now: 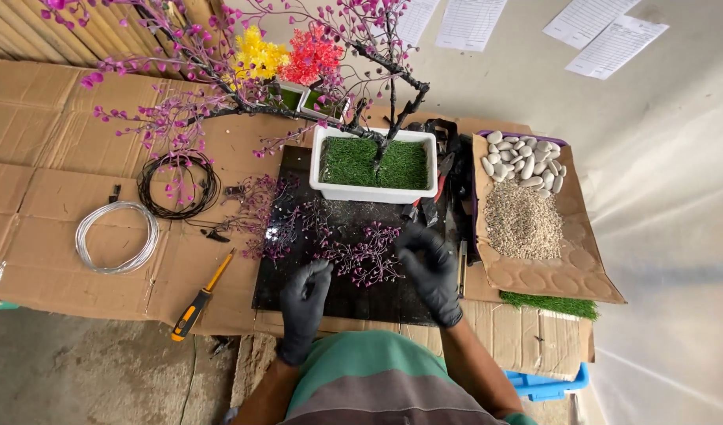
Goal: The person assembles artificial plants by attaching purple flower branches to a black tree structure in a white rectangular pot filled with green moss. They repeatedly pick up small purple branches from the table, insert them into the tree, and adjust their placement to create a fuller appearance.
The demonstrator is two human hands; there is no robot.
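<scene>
Closest to the person, two hands in black gloves work over a black mat (353, 295). The left hand (305, 295) has its fingers curled, and its grip pinches the near end of a small purple bead twig (365, 256). The right hand (430, 267) lies on the other side of the twig with its fingers bent down on it — I cannot tell if that grip is shut. The twig lies on the mat between both hands.

To the left, on the cardboard surface (54, 142), lies a screwdriver (200, 297) with an orange and black handle. A bit further are a silver wire coil (116, 236) and a black wire coil (178, 185).

Behind the mat stands a white pot (375, 191) with green grass and a dark tree with purple beads. To the right sit grey gravel (523, 220) and white stones (523, 161) — both on brown cardboard.
</scene>
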